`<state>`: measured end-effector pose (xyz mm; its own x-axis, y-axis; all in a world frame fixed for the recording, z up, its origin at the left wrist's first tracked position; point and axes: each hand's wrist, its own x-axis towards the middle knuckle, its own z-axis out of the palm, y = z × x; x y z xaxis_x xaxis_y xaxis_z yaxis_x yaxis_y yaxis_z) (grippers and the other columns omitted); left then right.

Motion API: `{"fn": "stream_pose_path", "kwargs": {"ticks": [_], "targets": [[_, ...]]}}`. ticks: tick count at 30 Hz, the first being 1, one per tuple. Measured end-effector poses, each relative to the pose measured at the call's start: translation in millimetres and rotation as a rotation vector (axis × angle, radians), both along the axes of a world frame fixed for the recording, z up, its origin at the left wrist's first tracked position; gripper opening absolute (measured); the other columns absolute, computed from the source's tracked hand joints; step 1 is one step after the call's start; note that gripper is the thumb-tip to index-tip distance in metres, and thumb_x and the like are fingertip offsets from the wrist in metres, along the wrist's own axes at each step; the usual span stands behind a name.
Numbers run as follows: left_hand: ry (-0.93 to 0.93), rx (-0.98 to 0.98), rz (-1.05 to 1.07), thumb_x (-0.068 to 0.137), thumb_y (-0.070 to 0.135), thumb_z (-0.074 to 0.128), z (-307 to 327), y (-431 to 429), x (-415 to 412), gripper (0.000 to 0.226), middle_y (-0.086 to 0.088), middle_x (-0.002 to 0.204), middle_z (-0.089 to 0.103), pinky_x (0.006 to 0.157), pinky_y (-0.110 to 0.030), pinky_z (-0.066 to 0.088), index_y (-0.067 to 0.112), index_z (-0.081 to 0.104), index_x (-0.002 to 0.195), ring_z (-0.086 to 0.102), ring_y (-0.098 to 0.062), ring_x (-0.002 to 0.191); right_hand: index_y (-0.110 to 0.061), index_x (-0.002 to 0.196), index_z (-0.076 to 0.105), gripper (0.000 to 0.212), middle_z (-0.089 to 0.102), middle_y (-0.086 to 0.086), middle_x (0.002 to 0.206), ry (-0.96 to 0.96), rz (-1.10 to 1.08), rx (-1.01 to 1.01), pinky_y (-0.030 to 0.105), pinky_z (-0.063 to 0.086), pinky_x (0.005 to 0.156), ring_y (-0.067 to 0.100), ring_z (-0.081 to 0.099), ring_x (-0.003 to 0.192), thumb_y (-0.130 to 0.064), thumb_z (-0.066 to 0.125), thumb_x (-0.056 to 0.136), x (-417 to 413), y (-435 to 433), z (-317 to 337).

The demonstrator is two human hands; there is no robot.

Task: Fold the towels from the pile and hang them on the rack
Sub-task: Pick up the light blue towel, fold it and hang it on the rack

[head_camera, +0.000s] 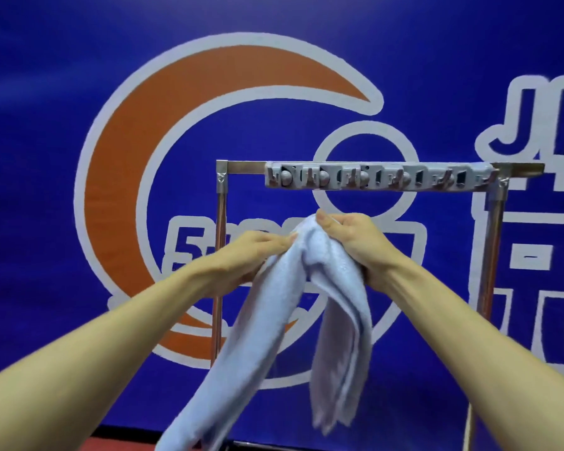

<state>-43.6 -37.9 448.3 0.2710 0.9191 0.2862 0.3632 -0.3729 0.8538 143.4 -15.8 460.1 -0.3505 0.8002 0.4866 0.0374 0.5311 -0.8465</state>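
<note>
The only lettering stands on the blue banner (79, 43) behind the rack. It carries a large orange crescent (127, 157) outlined in white, shaped like a C, with a white ring (365, 130) at its opening. Below, a white-edged "5" (184, 242) can be read; what follows it is covered by the left hand (251, 255). At the right edge stand the blue letters "JI" (518, 122), cut off by the frame, with white-outlined characters (531, 255) beneath, too cropped to read.
</note>
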Motion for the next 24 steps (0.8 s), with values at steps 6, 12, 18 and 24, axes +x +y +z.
{"fn": "stream_pose_path", "kwargs": {"ticks": [6,12,18,24], "targets": [[-0.164,-0.209,-0.18,0.089,0.033,0.056,-33,16,-27,0.024,-0.003,0.089,0.073,0.068,-0.03,0.055,0.015,0.073,0.089,0.07,-0.016,0.077,-0.003,0.077,0.066,0.036,0.067,0.009,0.066,0.248,0.049,-0.135,0.031,0.055,0.058,0.02,0.064,0.061,-0.032,0.056,0.095,-18,30,14],[-0.387,-0.003,0.003,0.094,0.001,0.041,-12,45,-36,0.041,-0.004,0.059,0.046,0.043,-0.02,0.036,0.017,0.062,0.062,0.043,-0.011,0.045,-0.005,0.1,0.067,0.021,0.064,0.007,0.076,0.418,0.229,-0.309,0.027,0.051,0.057,0.018,0.06,0.065,-0.021,0.055,0.096,-38,65,21],[-0.734,0.056,-0.041,0.092,0.011,0.046,47,88,-41,0.014,-0.002,0.065,0.046,0.047,-0.022,0.036,0.013,0.06,0.09,0.042,-0.012,0.051,-0.005,0.103,0.06,0.019,0.065,0.012,0.089,0.617,0.381,-0.382,0.031,0.059,0.072,0.023,0.066,0.081,-0.022,0.052,0.097,-78,106,63],[-0.712,0.226,0.114,0.099,0.013,0.042,71,114,-36,0.052,0.008,0.033,0.027,0.033,-0.012,0.022,0.016,0.026,0.049,0.025,-0.004,0.029,-0.007,0.124,0.059,0.056,0.068,0.016,0.117,0.732,0.284,-0.495,0.051,0.053,0.088,0.035,0.068,0.101,-0.029,0.077,0.076,-118,154,76]]}}
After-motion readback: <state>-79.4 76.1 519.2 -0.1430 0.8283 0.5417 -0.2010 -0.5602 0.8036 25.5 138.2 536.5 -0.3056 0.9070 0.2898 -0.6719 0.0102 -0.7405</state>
